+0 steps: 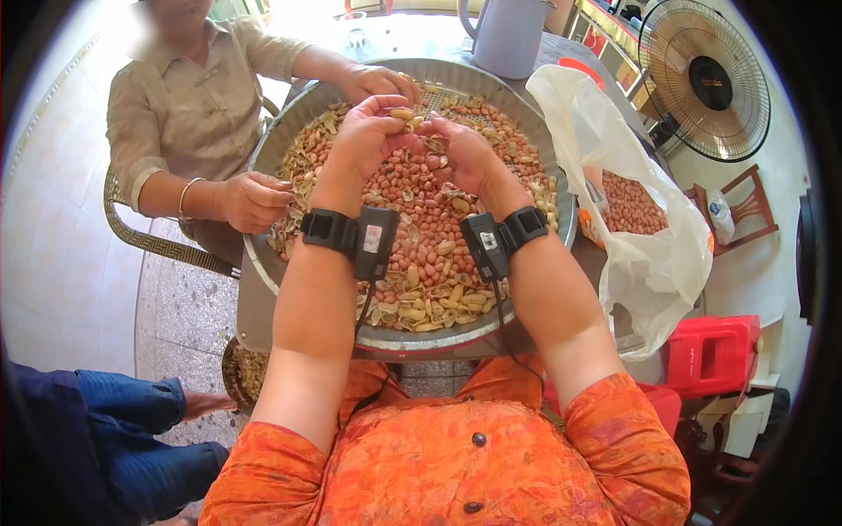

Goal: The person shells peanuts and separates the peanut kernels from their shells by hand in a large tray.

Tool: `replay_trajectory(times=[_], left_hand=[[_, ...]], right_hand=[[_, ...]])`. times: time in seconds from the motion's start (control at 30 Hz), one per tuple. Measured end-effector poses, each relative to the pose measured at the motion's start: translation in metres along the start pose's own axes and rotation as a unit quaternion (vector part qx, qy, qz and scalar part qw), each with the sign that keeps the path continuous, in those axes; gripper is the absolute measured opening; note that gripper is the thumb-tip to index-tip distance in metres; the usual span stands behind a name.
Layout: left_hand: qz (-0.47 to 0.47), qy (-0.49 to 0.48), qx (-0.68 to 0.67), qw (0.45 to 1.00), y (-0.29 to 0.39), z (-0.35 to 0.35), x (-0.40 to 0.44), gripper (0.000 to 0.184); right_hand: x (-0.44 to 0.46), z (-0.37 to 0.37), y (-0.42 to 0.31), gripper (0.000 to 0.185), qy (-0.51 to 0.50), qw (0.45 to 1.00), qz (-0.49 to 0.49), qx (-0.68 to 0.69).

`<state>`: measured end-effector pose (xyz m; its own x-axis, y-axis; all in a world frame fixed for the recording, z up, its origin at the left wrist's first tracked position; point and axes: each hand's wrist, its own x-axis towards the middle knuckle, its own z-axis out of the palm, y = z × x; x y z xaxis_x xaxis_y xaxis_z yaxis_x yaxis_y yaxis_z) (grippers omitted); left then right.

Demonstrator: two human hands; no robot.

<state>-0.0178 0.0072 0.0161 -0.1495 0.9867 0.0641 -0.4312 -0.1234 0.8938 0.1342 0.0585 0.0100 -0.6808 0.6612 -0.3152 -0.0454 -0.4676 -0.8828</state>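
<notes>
Pinching a peanut (403, 114), my left hand (373, 136) hovers over the far half of the tray (478, 326); whether my right hand (467, 158), just beside, grips anything I cannot tell. The peanut seems light, stiff and brittle, best taken gently across its middle.

Single view, head-worn. Lens sits above the near side of the round metal tray (430, 340), facing forward and steeply down over the wearer's orange shirt (465, 456). Tray at close range, nearly all its rim in frame. Very wide field, dark curved border. Reaches a standing fan (709, 83) beyond the tray's far right and a seated person (189, 110) at its left.
</notes>
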Motion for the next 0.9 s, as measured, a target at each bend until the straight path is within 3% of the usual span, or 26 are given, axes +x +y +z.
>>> replay_trajectory(times=[0.1, 0.2, 0.27, 0.37, 0.73, 0.83, 0.9], left_hand=[[0.003, 0.009, 0.073, 0.997, 0.002, 0.008, -0.005, 0.021], [-0.005, 0.036, 0.135, 0.99, 0.001, 0.01, -0.005, 0.021], [-0.008, 0.036, 0.128, 0.991, -0.001, 0.008, -0.004, 0.021], [-0.011, 0.044, 0.119, 0.992, -0.005, 0.003, -0.001, 0.02], [-0.027, 0.093, 0.052, 0.994, -0.003, 0.0, 0.001, 0.015], [0.077, 0.042, 0.037, 0.995, 0.002, 0.008, -0.002, 0.014], [0.081, -0.004, 0.06, 0.995, 0.01, 0.022, -0.009, 0.013]], right_hand=[[0.002, 0.0, 0.002, 0.027, -0.018, 0.999, -0.036, 0.018], [0.005, -0.001, 0.006, 0.019, -0.025, 0.992, -0.108, -0.062], [0.005, -0.002, 0.006, 0.011, -0.03, 0.99, -0.121, -0.064], [0.007, -0.004, 0.007, 0.016, -0.012, 0.991, -0.128, -0.034], [0.01, -0.006, 0.004, 0.024, 0.001, 0.995, -0.076, 0.07], [0.005, -0.002, 0.002, 0.031, -0.013, 0.992, -0.039, 0.118], [0.005, 0.001, 0.004, 0.034, -0.018, 0.992, -0.016, 0.124]])
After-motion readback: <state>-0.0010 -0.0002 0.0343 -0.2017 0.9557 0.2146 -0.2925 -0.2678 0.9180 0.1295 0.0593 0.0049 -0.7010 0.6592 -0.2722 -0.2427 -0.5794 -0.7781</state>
